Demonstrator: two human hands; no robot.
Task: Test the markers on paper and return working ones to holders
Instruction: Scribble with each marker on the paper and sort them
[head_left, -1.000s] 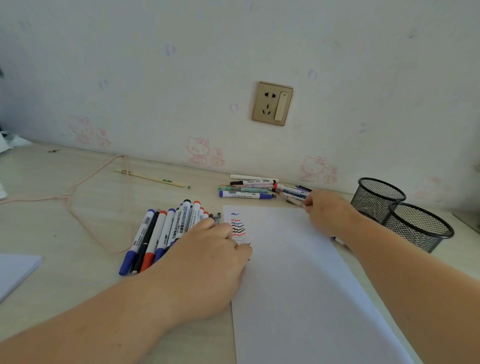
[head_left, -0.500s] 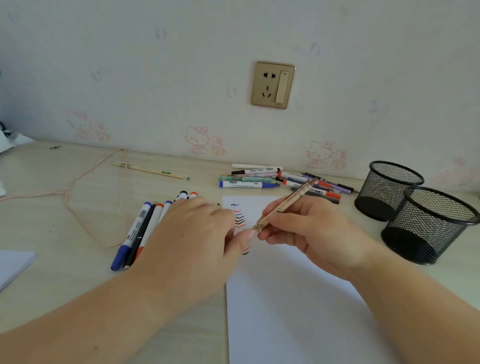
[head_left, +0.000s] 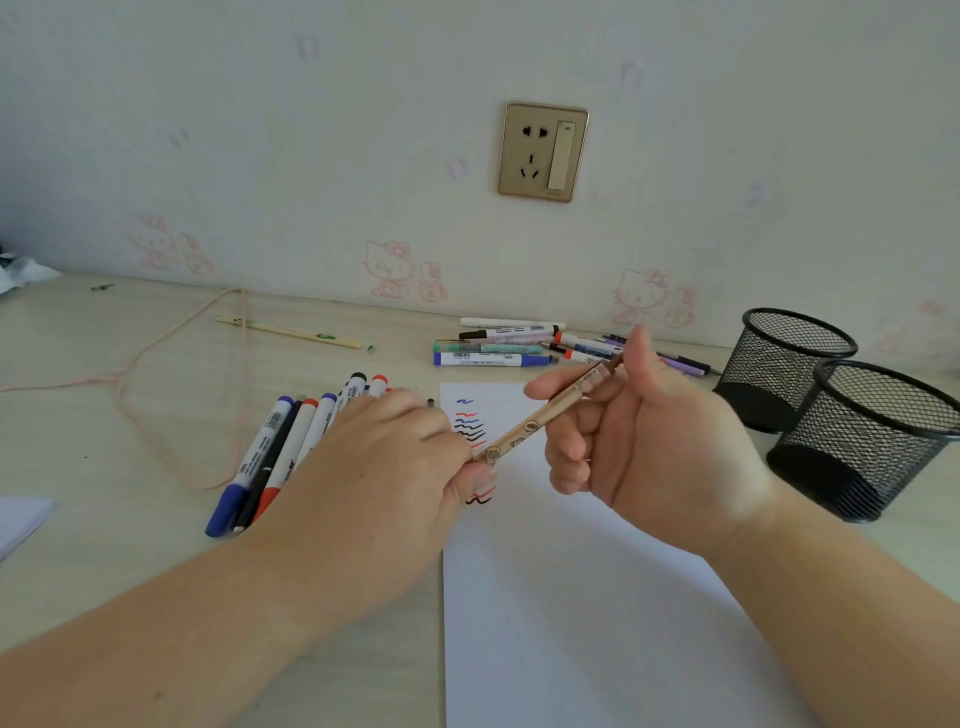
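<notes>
Above the paper (head_left: 571, 597), both hands pinch a tan pen (head_left: 540, 421).

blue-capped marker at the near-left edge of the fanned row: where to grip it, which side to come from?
Grip the blue-capped marker mid-barrel on the white section, coming from above and the left. It lies flat on the desk, its left flank open; a black marker crowds its right. The left hand covers the row's right part.
</notes>
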